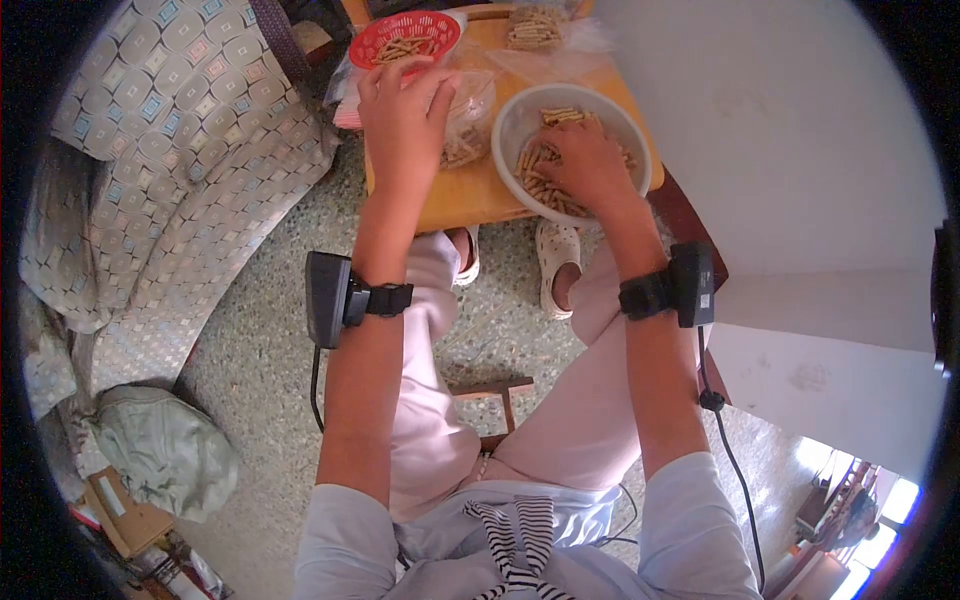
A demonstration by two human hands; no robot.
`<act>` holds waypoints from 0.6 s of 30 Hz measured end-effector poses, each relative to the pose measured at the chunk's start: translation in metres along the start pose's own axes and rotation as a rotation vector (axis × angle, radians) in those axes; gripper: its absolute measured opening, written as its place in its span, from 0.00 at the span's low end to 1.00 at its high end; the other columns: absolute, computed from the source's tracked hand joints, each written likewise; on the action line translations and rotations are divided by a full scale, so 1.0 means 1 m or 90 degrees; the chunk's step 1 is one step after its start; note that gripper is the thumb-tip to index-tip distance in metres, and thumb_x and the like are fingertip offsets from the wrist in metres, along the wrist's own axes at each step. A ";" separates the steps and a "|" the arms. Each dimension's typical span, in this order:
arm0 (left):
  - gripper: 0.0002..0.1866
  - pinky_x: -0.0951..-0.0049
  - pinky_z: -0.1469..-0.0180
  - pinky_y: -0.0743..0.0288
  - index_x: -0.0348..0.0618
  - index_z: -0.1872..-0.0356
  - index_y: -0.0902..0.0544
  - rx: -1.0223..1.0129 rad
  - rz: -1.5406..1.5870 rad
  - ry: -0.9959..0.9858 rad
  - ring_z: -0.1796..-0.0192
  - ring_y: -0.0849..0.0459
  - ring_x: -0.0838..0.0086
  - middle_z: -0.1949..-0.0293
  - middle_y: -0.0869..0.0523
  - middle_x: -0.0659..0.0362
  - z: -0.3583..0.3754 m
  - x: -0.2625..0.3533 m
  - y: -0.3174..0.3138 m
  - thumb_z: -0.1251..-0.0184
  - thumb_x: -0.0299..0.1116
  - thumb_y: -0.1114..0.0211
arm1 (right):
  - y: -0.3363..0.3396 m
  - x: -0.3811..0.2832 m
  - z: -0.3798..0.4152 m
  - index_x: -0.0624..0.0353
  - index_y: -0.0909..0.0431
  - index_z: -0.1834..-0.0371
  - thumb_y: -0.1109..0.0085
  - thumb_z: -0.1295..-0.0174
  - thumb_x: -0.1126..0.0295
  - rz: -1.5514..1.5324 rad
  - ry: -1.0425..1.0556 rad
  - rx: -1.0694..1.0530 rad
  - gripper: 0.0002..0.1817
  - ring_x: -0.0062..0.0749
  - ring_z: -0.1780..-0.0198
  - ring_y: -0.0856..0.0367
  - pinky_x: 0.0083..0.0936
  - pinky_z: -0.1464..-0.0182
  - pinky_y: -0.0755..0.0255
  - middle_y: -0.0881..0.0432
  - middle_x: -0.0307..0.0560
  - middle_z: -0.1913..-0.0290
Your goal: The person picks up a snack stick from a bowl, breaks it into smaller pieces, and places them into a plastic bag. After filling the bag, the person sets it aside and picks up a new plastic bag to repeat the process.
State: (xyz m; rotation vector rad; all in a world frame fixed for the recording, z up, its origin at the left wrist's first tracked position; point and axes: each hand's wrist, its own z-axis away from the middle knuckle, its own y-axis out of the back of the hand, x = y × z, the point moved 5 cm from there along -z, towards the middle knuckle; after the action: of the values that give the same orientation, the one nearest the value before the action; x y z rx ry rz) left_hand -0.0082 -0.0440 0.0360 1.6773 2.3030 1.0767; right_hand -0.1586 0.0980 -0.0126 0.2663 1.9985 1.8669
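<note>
My left hand (403, 122) is raised over the near side of a red plastic basket (362, 52), thumb and fingers apart, with nothing visible in it. Short tan stick-like pieces (405, 48) lie in that basket. Just right of this hand is a clear plastic bag (468, 112) with similar pieces inside. My right hand (588, 165) reaches into a white bowl (508, 172), its fingers apart and touching the many short tan sticks (560, 197) there. The palm hides part of the pile.
A yellow wooden surface (440, 208) carries the containers. At its back lies another clear bag of tan sticks (535, 30). A patterned covered seat (190, 170) stands left, a white wall (780, 150) right. A grey-green cloth bundle (165, 455) is on the floor.
</note>
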 end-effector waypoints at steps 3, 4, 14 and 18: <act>0.12 0.59 0.41 0.35 0.48 0.64 0.13 0.014 0.054 0.004 0.45 0.25 0.59 0.54 0.16 0.59 -0.005 0.005 0.002 0.40 0.44 0.31 | -0.006 -0.003 -0.003 0.41 0.18 0.49 0.38 0.41 0.58 0.043 -0.025 -0.025 0.16 0.51 0.36 0.30 0.58 0.38 0.36 0.19 0.47 0.47; 0.11 0.59 0.40 0.35 0.48 0.65 0.13 0.025 0.048 0.002 0.46 0.25 0.59 0.54 0.16 0.59 -0.005 0.007 0.002 0.40 0.43 0.30 | -0.007 -0.003 -0.003 0.40 0.18 0.49 0.40 0.40 0.59 0.095 -0.041 -0.018 0.15 0.52 0.37 0.30 0.60 0.38 0.38 0.19 0.47 0.47; 0.10 0.60 0.40 0.36 0.48 0.66 0.13 0.017 0.101 -0.023 0.45 0.26 0.59 0.54 0.16 0.60 -0.005 0.013 0.002 0.44 0.41 0.28 | -0.007 0.007 -0.010 0.42 0.15 0.56 0.43 0.36 0.61 0.053 -0.039 0.003 0.10 0.45 0.47 0.21 0.53 0.44 0.35 0.15 0.46 0.56; 0.10 0.58 0.41 0.34 0.48 0.63 0.12 -0.031 0.104 -0.054 0.44 0.29 0.57 0.53 0.18 0.61 -0.005 0.016 -0.002 0.43 0.39 0.28 | 0.015 0.005 -0.009 0.50 0.15 0.59 0.45 0.36 0.59 -0.031 0.009 0.197 0.12 0.46 0.59 0.14 0.49 0.55 0.25 0.14 0.49 0.63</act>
State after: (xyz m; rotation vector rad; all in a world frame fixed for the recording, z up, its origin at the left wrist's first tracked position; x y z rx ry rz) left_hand -0.0184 -0.0328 0.0441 1.8812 2.1032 1.0583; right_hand -0.1687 0.0932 0.0022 0.2873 2.2800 1.5291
